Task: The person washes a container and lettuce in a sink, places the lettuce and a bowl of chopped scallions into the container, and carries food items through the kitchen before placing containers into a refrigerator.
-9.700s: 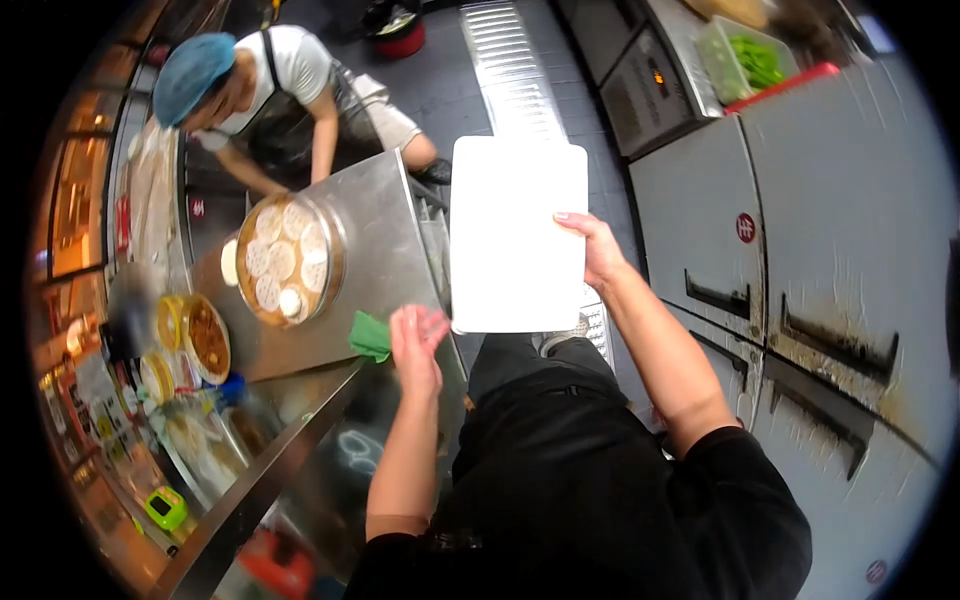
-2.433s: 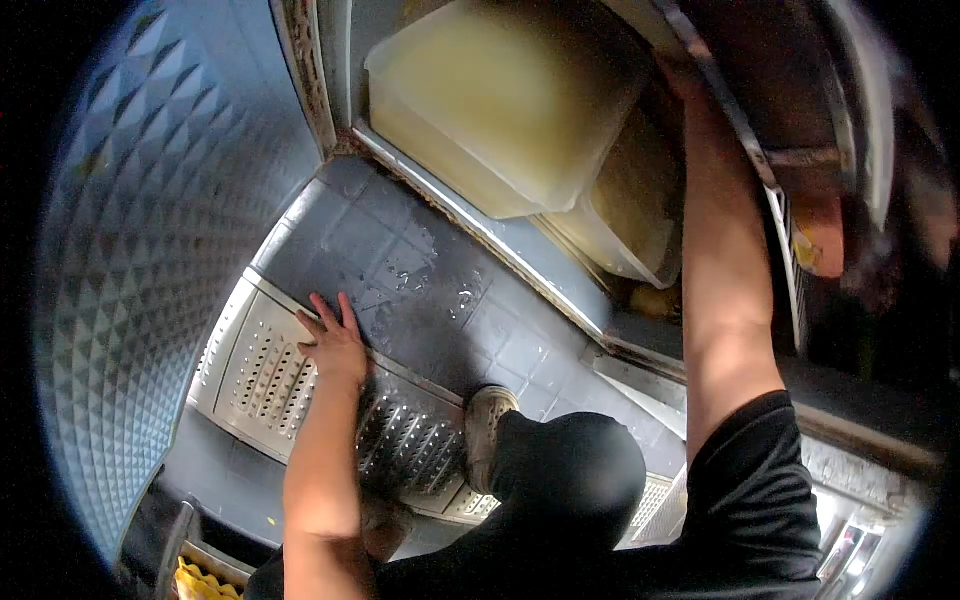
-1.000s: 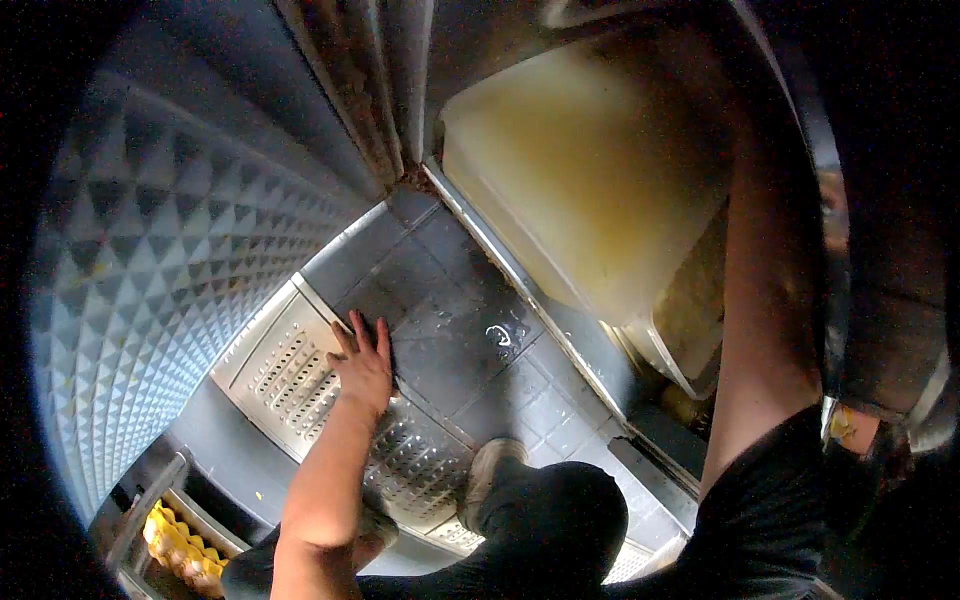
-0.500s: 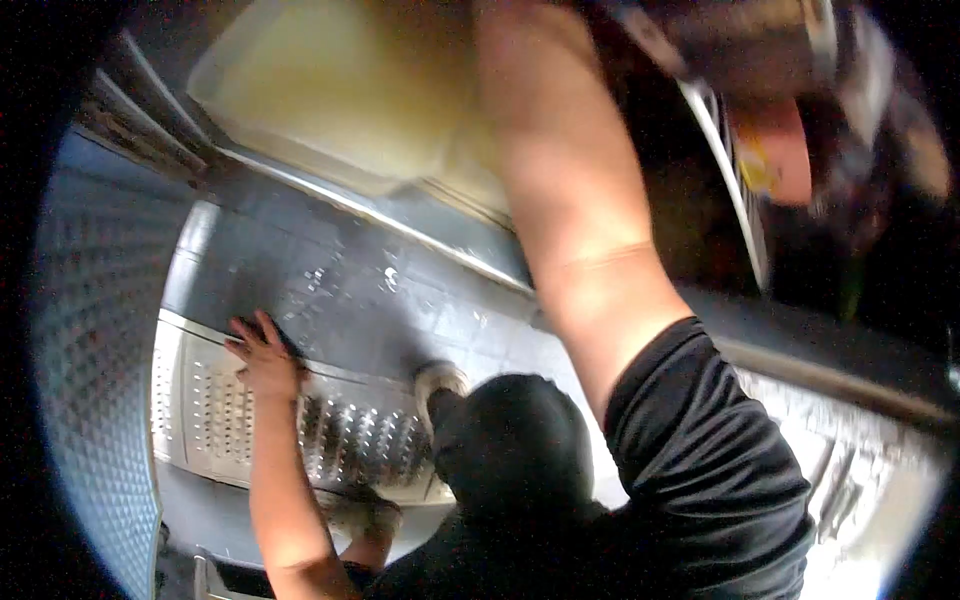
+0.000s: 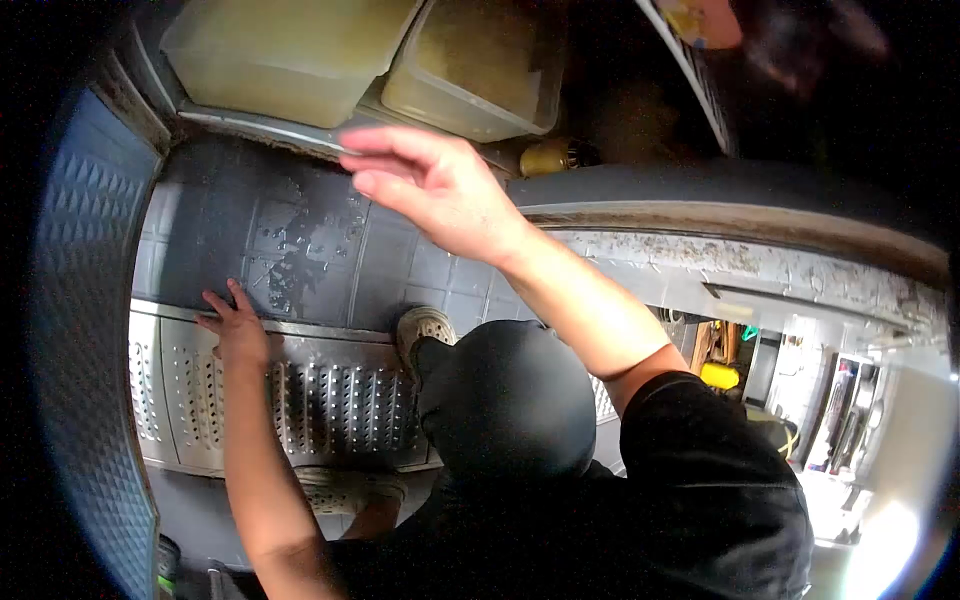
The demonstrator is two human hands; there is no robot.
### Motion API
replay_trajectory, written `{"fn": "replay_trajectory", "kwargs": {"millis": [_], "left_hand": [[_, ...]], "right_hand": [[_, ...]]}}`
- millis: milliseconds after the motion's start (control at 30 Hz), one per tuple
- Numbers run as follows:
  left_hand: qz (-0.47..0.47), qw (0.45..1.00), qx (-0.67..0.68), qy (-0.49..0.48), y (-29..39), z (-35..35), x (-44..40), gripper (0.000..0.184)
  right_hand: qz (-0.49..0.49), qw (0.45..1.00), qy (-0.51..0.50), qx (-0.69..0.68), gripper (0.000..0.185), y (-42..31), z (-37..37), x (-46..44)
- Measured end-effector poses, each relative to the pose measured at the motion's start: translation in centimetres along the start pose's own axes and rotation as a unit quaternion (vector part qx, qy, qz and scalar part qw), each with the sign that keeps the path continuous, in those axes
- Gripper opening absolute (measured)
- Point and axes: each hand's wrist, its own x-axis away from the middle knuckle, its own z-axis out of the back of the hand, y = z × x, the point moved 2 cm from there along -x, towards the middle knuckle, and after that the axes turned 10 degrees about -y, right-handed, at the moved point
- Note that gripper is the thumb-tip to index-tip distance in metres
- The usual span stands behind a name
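Observation:
My right hand (image 5: pixel 440 190) is out in front of the open cabinet, fingers apart and holding nothing, slightly blurred. Behind its fingertips is the front edge of the cabinet. Two translucent tubs with yellowish contents, a wide one (image 5: pixel 290 60) and a smaller one (image 5: pixel 475 75), sit inside near the bottom. My left hand (image 5: pixel 240 335) is empty, with spread fingers, above the metal floor grate (image 5: pixel 345 410). Beside the smaller tub lies a yellowish jar-like item (image 5: pixel 545 158).
On the left stands a door with a blue diamond-patterned inner face (image 5: pixel 90 300). Wet dark tiles (image 5: pixel 300 240) lie between cabinet and grate. A white wire rack (image 5: pixel 690 70) shows at upper right inside. A yellow object (image 5: pixel 718 375) is at the right.
My right arm has come out of the cabinet, and its empty hand now shows. The view has shifted, bringing both tubs and the right side into sight. My left hand stays spread over the grate.

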Motion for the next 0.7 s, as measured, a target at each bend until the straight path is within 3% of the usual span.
{"fn": "replay_trajectory", "kwargs": {"millis": [67, 100, 167, 233, 333, 400, 533, 700], "left_hand": [[-0.004, 1.000, -0.004, -0.005, -0.3, 0.2, 0.2, 0.133], [-0.006, 1.000, -0.006, -0.008, -0.4, 0.2, 0.4, 0.132], [-0.011, 1.000, -0.002, -0.007, -0.5, 0.3, 0.6, 0.132], [-0.028, 1.000, 0.000, 0.003, -0.2, 1.5, 2.0, 0.130], [-0.076, 0.996, -0.046, 0.017, -0.4, 0.4, 1.3, 0.136], [-0.067, 0.996, -0.064, 0.003, -0.3, 1.0, 1.5, 0.134], [-0.008, 0.998, 0.054, -0.032, 0.4, 3.2, 4.2, 0.131], [0.005, 0.999, 0.032, -0.035, 0.1, 1.9, 2.1, 0.128]], "right_hand": [[-0.111, 0.988, -0.019, -0.106, 0.055, 2.2, 0.3, 1.9], [-0.141, 0.965, 0.032, -0.219, 0.059, 2.4, 0.5, 2.5], [-0.197, 0.873, 0.121, -0.430, 0.068, 3.1, 1.2, 3.3], [-0.148, 0.816, 0.192, -0.525, 0.077, 4.5, 3.0, 3.1], [-0.099, 0.773, 0.318, -0.540, 0.077, 5.5, 4.8, 2.2], [-0.080, 0.779, 0.316, -0.535, 0.079, 6.1, 5.6, 1.6], [-0.055, 0.787, 0.335, -0.515, 0.079, 6.3, 5.6, -0.2], [-0.067, 0.783, 0.354, -0.507, 0.076, 5.8, 5.0, -1.5]]}}
